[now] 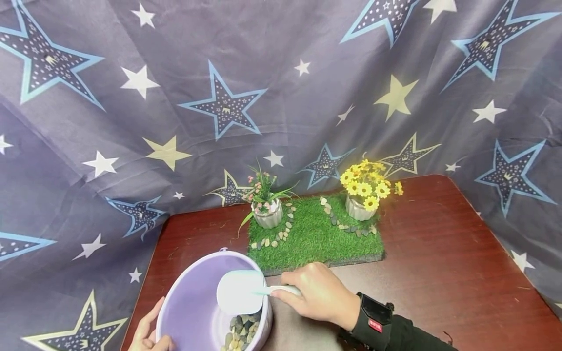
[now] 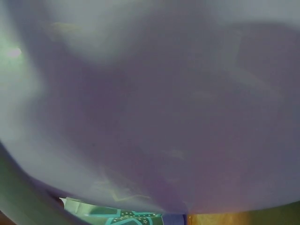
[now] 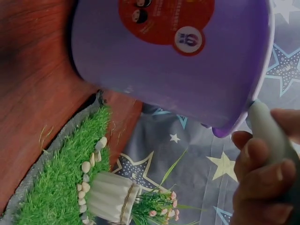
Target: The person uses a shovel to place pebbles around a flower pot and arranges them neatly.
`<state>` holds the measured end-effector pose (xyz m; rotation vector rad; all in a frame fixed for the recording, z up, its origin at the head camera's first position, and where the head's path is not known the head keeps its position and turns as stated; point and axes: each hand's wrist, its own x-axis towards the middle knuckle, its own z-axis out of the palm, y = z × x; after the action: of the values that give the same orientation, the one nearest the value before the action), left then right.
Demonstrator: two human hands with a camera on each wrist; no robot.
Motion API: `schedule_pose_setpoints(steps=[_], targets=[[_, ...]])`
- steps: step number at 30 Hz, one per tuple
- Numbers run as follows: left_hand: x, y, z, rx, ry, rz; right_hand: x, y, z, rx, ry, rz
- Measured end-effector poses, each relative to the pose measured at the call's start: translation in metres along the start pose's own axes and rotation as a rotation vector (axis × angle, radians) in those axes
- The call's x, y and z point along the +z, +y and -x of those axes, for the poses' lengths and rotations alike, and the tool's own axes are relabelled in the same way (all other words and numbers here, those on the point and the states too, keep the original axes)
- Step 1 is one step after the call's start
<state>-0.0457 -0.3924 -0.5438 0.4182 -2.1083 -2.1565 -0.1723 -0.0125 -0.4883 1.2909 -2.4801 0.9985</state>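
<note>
A purple bucket (image 1: 193,297) stands at the table's front left, tilted, with small pebbles (image 1: 240,332) in its bottom. My right hand (image 1: 318,292) grips the handle of a white scoop (image 1: 239,291), whose bowl hangs inside the bucket above the pebbles. My left hand (image 1: 147,334) holds the bucket's near left rim. The left wrist view is filled by the bucket's purple wall (image 2: 154,108). In the right wrist view the bucket (image 3: 173,61) shows a red label, and my fingers (image 3: 258,187) curl round the scoop handle (image 3: 269,131).
A green grass mat (image 1: 313,239) lies mid-table with rows of pebbles, a white pot of pink flowers (image 1: 265,204) and a white pot of yellow flowers (image 1: 364,192). The brown table (image 1: 443,263) is ringed by a star-printed cloth (image 1: 219,97).
</note>
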Motion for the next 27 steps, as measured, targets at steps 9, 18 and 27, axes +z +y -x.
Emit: schedule_pose_setpoints(steps=[9,18,27], targets=[[-0.004,0.000,0.002,-0.029,0.000,-0.054,0.004,0.002,0.002,-0.067,0.061,-0.024],[-0.001,0.003,0.002,-0.044,0.017,-0.124,-0.003,0.017,0.015,-0.089,0.155,-0.053],[0.011,0.024,-0.006,-0.181,0.314,-0.167,-0.062,0.054,0.050,0.024,0.305,-0.013]])
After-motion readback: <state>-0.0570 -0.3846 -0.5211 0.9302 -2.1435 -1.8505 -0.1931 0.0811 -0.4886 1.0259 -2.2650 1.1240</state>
